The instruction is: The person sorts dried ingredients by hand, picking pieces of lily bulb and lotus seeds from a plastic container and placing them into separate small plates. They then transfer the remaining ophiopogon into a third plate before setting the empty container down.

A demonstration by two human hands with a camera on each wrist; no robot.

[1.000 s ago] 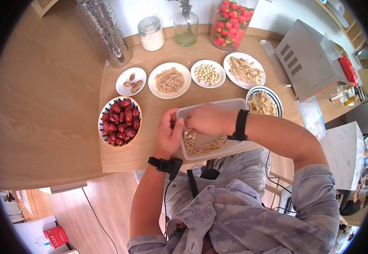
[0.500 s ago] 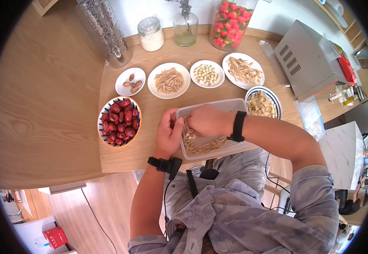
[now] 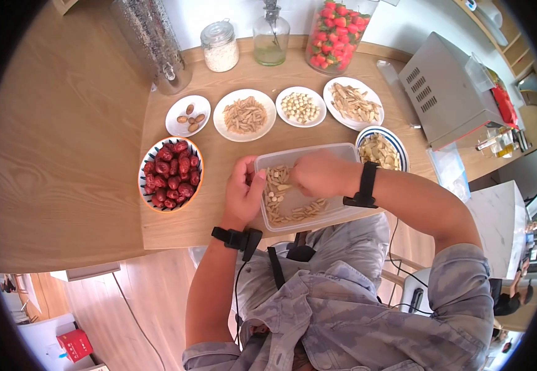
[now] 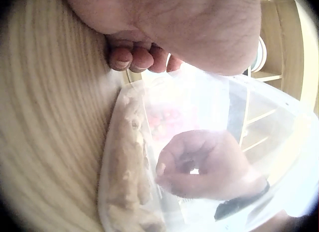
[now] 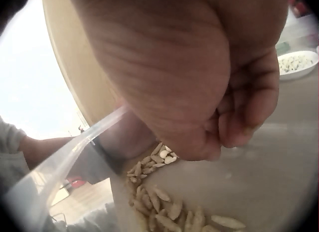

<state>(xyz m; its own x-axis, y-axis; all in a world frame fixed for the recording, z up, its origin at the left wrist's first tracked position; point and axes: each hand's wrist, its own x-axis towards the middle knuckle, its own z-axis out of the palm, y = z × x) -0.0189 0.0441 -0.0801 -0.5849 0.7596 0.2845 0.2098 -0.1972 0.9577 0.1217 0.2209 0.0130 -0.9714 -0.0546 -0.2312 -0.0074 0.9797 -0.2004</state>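
A clear plastic box [image 3: 293, 229] lies at the table's front edge, with pale elongated pieces [image 3: 308, 211] along its near and left sides and a few round white ones [image 3: 274, 196] at the left. My left hand [image 3: 242, 193] grips the box's left end, thumb at the rim and fingers curled outside. Over the upper middle of the box is my right hand [image 3: 324, 175], its fingers curled. In the left wrist view the right hand [image 4: 204, 164] shows through the plastic with thumb and fingertips together; no piece is visible between them. The right wrist view shows pieces [image 5: 169, 222] below that hand [image 5: 184, 77].
Behind the box stand a plate of pale sticks [image 3: 244, 115], a dish of round pieces [image 3: 300, 107], a plate of slices [image 3: 354, 103] and a small dish of nuts [image 3: 188, 116]. Red dates [image 3: 171, 174] are left, a striped bowl [image 3: 382, 151] right. Jars line the back.
My right hand has moved right, away from the box's left corner, uncovering pieces there. My left hand stays at the box's left end. The head view has shifted slightly.
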